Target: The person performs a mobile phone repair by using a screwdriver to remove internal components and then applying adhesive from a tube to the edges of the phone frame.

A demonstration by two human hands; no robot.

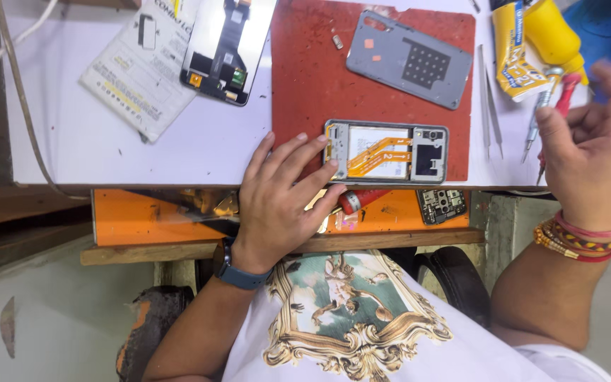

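One opened phone (pixel 387 151) is lying on the red mat (pixel 305 85), beside one grey back cover (pixel 409 59). The left hand (pixel 277 201) is resting flat, its fingers (pixel 298 152) spread and touching the phone's edge. The right hand (pixel 592 152) is gripping one red screwdriver (pixel 554 113).

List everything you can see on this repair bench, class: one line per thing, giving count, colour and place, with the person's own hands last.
Opened phone: 1, grey frame with orange flex cables, front edge of the red mat.
Work mat: 1, red, middle of the white bench.
Back cover: 1, grey, top of the mat.
Screen assembly: 1, black, left of the mat.
Paper packet: 1, white, far left.
Tweezers: 1, silver, right of the mat.
Glue tube: 1, yellow, top right.
Screwdriver: 1, red handle, in the right hand.
Circuit board: 1, dark, orange shelf below.
Left hand: fingertips on the phone's left end.
Right hand: raised at the right edge.
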